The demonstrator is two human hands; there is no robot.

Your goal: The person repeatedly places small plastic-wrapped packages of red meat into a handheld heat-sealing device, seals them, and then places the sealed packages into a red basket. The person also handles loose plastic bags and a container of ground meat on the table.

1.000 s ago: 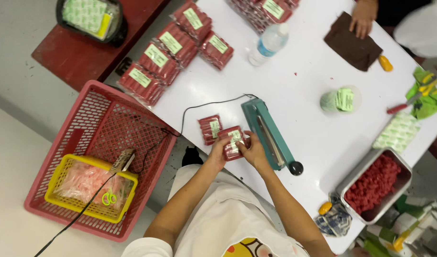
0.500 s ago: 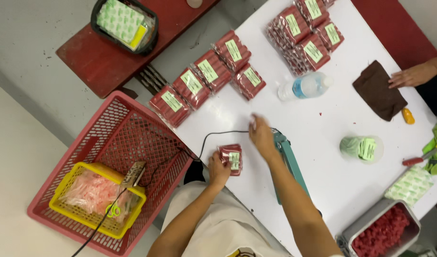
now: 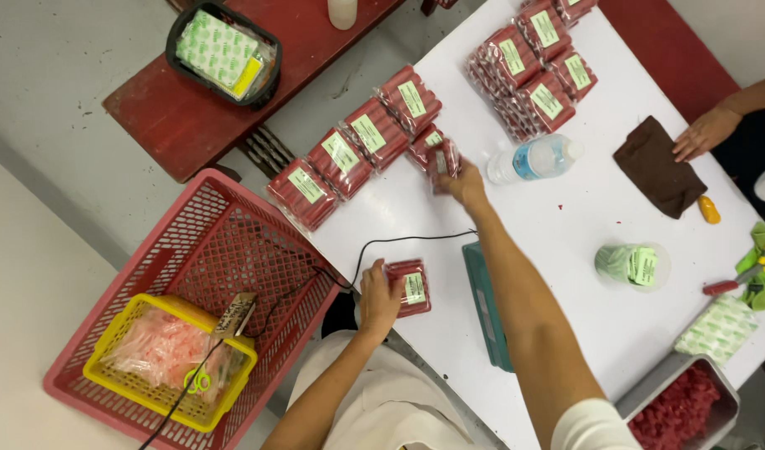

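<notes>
A: Head view; where were the 2 hands?

B: Right hand (image 3: 464, 181) was stretched far out, fingers pinched on a red labelled packet (image 3: 443, 158) held at the end of the row of packets (image 3: 357, 146) on the white table (image 3: 566, 242); left hand (image 3: 377, 293) lay curled against a second red packet (image 3: 411, 287) near the table's edge.

A: Surroundings?

B: Teal sealer (image 3: 485, 304) under the right forearm; water bottle (image 3: 534, 158) just beside the right hand; red basket (image 3: 207, 275) off the table.

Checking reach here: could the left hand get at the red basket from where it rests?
Probably yes. The left hand rests on a red packet near the table's edge, and the red basket stands just beside that edge, its top open; only a thin black cord crosses between.
</notes>
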